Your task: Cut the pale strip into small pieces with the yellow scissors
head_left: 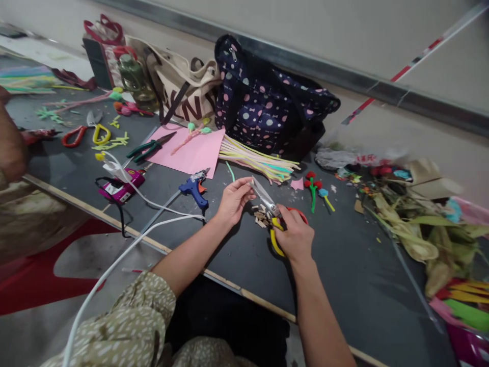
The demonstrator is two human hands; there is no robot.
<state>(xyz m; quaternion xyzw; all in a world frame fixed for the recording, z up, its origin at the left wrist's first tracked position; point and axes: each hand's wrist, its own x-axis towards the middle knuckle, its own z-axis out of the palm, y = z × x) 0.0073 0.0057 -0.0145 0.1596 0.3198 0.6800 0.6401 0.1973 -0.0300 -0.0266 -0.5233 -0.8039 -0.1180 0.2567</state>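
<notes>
My right hand point(296, 233) is closed round the handles of a pair of scissors point(263, 198) with red and yellow grips. Their blades point up and left, toward my left hand point(236, 200). The fingers of my left hand are pinched together at the blade tips; whatever they hold is too small to make out. Below the blades, small brownish-grey cut pieces point(261, 216) lie in a loose pile on the dark table point(344, 270). Just beyond my left hand is a short green pipe cleaner point(230, 172).
A blue glue gun point(195, 189) and a purple power strip point(121, 186) with white cables lie left. Behind are pliers point(151, 147), pink paper point(171, 160), a pipe cleaner bundle point(255, 158) and bags point(267, 102). Pipe-cleaner flowers point(313, 188) and scraps sit right. Another person's arm point(11, 137) is far left.
</notes>
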